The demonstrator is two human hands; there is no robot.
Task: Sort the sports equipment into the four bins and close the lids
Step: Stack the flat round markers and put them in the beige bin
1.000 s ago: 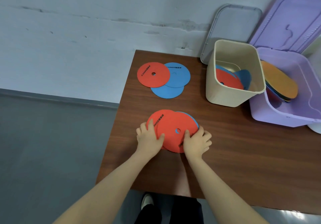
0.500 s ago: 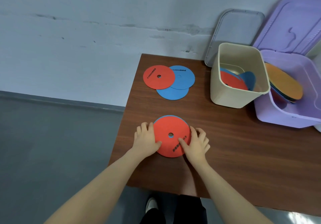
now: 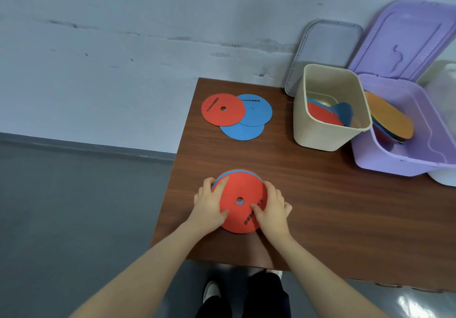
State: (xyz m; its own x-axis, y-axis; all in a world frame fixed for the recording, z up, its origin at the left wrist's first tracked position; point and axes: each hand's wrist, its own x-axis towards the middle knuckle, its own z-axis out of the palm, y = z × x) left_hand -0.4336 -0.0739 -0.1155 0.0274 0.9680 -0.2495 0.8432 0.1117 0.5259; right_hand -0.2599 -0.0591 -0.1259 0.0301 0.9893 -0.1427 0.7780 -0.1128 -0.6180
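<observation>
A small stack of flat discs [image 3: 240, 189], red on top with a blue edge showing beneath, lies near the table's front left. My left hand [image 3: 211, 205] grips its left rim, thumb on top. My right hand [image 3: 272, 210] grips the right rim, thumb pressed on the red face. Further back lie a red disc [image 3: 220, 106] and two blue discs [image 3: 256, 114], overlapping. The beige bin [image 3: 318, 132] holds red and blue discs. The purple bin [image 3: 394, 162] holds orange and darker discs.
The brown table [image 3: 320, 206] ends at its left edge just beside my left hand. A grey lid [image 3: 325, 43] and a purple lid [image 3: 407, 38] lean on the wall behind the bins. A white bin [image 3: 444, 179] shows at the far right.
The spread red and blue discs have been squared into one neat stack between my hands. Both hands shifted slightly round its rim.
</observation>
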